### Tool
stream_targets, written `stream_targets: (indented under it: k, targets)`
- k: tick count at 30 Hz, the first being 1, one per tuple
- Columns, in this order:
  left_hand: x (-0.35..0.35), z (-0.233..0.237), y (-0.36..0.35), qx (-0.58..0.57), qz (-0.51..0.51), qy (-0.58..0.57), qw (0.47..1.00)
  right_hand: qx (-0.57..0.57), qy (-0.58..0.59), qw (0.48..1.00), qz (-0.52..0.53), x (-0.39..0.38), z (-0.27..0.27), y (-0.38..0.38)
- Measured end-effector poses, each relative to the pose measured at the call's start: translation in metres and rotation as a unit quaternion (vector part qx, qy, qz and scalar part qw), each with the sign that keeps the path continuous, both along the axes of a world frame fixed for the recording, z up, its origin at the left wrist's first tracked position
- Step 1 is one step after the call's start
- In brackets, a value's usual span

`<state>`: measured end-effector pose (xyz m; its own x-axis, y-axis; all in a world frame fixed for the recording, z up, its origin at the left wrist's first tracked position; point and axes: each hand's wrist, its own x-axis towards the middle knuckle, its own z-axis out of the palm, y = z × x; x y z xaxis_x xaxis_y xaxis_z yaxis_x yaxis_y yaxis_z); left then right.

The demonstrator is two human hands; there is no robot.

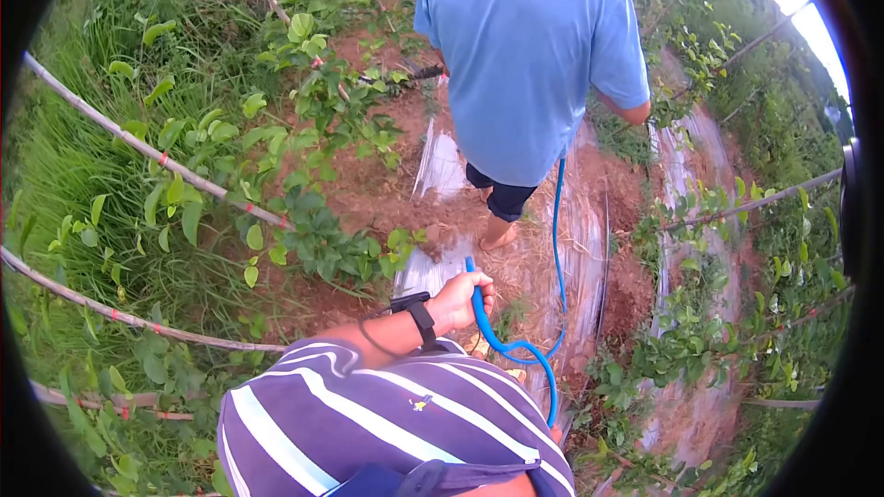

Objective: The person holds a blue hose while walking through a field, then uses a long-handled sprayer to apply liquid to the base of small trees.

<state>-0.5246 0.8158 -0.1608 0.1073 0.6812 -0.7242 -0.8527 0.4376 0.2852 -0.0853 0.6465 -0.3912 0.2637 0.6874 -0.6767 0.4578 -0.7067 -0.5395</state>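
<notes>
My left hand (463, 301), with a dark watch on its wrist, is closed around a blue hose (485, 327) in front of my striped shirt. The hose's end sticks up a little above the fist. From there it bends down and right, makes a loop, and one stretch runs up towards a person in a blue shirt (529, 55). Low in the view the loop comes down to my right hand (555, 433), of which only a small part shows at the shirt's edge; its fingers are mostly hidden.
The person ahead stands with their back to me on the soil path. Silvery plastic sheeting (586, 248) lies along the ground. Bent poles with red ties (166, 159) and leafy plants stand on the left; more poles (755, 205) and plants stand on the right.
</notes>
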Motion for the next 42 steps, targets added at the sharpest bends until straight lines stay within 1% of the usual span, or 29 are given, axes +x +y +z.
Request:
stream_targets:
  k: [1, 4, 7, 9, 11, 13, 16, 19, 23, 26, 30, 32, 33, 35, 39, 42]
  targets:
    - [0.000, 0.001, 0.000, 0.001, -0.001, -0.006, 1.000, 0.019, 0.021, 1.000, -0.002, 0.009, -0.024, -0.007]
    - [-0.001, 0.004, -0.001, 0.008, -0.006, -0.014, 1.000, 0.020, -0.017, 0.998, 0.050, 0.024, -0.045, -0.009]
    - [-0.003, 0.009, -0.003, 0.013, -0.004, -0.017, 1.000, 0.027, -0.091, 0.985, 0.146, 0.041, -0.055, -0.003]
    - [-0.003, 0.006, -0.005, 0.018, 0.008, -0.016, 1.000, 0.044, -0.160, 0.959, 0.228, 0.046, -0.055, 0.004]
    - [-0.005, 0.009, -0.007, 0.019, 0.010, -0.009, 1.000, 0.017, -0.094, 0.987, 0.132, 0.036, -0.037, 0.010]
    - [-0.006, 0.008, -0.007, 0.021, 0.013, -0.005, 1.000, -0.009, -0.042, 0.998, 0.045, 0.002, 0.013, 0.028]
    - [-0.007, 0.005, -0.009, 0.012, 0.022, -0.022, 0.999, -0.035, -0.019, 0.999, -0.008, -0.029, 0.069, 0.044]
    - [-0.005, 0.009, -0.010, 0.004, 0.019, -0.012, 1.000, -0.013, 0.041, 0.999, -0.007, -0.026, 0.058, 0.041]
    - [-0.008, 0.018, -0.003, 0.011, 0.014, 0.007, 1.000, -0.022, 0.018, 1.000, -0.009, -0.027, 0.057, 0.039]
    - [-0.009, 0.017, 0.000, 0.006, 0.013, 0.017, 1.000, -0.012, 0.070, 0.997, -0.008, -0.022, 0.056, 0.033]
    - [-0.009, 0.010, 0.004, 0.025, 0.010, 0.013, 1.000, -0.007, 0.056, 0.998, 0.002, -0.018, 0.050, 0.028]
    - [-0.009, 0.012, 0.005, 0.019, 0.010, 0.017, 1.000, -0.009, 0.092, 0.995, -0.030, -0.024, 0.056, 0.030]
    - [-0.008, 0.013, 0.006, 0.012, 0.011, 0.022, 1.000, -0.008, 0.092, 0.995, -0.031, -0.028, 0.062, 0.033]
    - [-0.008, 0.015, 0.006, 0.013, 0.013, 0.021, 1.000, -0.044, 0.015, 0.999, -0.008, -0.034, 0.073, 0.040]
    - [-0.010, 0.011, 0.004, 0.020, 0.014, -0.005, 1.000, -0.055, 0.004, 0.998, 0.015, -0.028, 0.059, 0.043]
    - [-0.013, 0.013, 0.002, 0.023, 0.018, -0.023, 0.999, -0.026, 0.020, 0.999, 0.023, -0.025, 0.051, 0.045]
